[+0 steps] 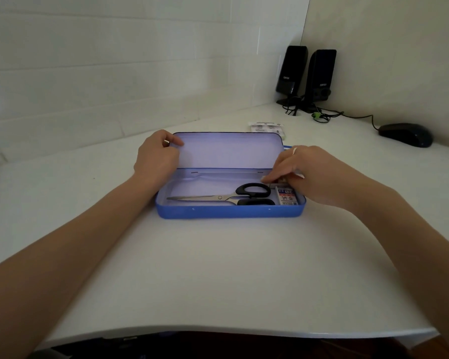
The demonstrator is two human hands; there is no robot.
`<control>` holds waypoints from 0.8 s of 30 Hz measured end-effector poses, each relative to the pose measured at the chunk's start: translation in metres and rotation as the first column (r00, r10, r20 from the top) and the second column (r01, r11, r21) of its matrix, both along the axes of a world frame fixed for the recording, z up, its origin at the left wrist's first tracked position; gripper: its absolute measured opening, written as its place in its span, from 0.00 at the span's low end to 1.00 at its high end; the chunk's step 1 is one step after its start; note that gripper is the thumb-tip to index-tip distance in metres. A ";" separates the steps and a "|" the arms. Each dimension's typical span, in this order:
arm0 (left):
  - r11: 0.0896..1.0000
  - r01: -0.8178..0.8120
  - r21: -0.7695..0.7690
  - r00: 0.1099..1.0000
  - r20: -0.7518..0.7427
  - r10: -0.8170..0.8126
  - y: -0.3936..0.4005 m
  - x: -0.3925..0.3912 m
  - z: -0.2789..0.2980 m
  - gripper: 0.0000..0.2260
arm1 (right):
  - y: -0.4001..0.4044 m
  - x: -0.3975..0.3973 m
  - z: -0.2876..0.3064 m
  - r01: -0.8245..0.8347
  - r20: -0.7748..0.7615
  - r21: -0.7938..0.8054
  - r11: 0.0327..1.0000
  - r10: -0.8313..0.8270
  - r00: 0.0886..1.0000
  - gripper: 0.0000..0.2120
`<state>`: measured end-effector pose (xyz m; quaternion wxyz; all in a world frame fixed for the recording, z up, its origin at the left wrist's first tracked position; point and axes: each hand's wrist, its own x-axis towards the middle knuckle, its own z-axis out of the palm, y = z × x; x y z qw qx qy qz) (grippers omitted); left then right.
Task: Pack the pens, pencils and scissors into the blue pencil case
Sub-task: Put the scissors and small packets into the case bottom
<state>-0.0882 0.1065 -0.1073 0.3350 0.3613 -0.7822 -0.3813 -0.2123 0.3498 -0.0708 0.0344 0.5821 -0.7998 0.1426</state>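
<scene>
White desk (pixel 218 268) fills my view: at frame centre my left hand (pixel 156 158) pinches the lid (pixel 226 150) to steady the case (pixel 228 212) while my right hand (pixel 303 174) pinches something small beside the scissors (pixel 228 196).

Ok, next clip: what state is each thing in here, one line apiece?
Blue metal pencil case: open, lid upright.
Black-handled steel scissors: closed, lying flat inside the case.
Small 2B-labelled box: inside the case, right end.
Left hand: grip on the lid's left edge.
Right hand: fingers curled round something small, hidden, over the case's right end.
</scene>
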 end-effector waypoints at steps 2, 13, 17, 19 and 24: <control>1.000 -0.002 0.005 1.000 -0.001 0.002 0.000 0.000 0.000 0.15 | 0.001 0.000 0.002 0.048 0.008 -0.020 0.999 -0.048 0.999 0.21; 1.000 -0.004 0.011 1.000 -0.006 0.004 0.001 0.001 -0.001 0.15 | 0.000 0.004 0.001 0.034 0.067 0.025 0.999 -0.036 0.997 0.20; 1.000 0.001 -0.001 1.000 -0.006 -0.001 0.001 0.001 0.000 0.15 | 0.002 0.007 -0.002 0.011 0.153 0.038 0.999 -0.017 0.988 0.10; 1.000 -0.001 -0.001 1.000 -0.008 0.001 0.001 0.001 0.000 0.15 | 0.004 0.006 -0.003 0.031 0.144 0.097 0.995 -0.045 0.989 0.14; 1.000 0.006 -0.003 1.000 -0.013 -0.006 0.001 0.001 0.000 0.15 | 0.005 0.006 -0.002 0.031 0.165 0.141 0.990 -0.054 0.985 0.21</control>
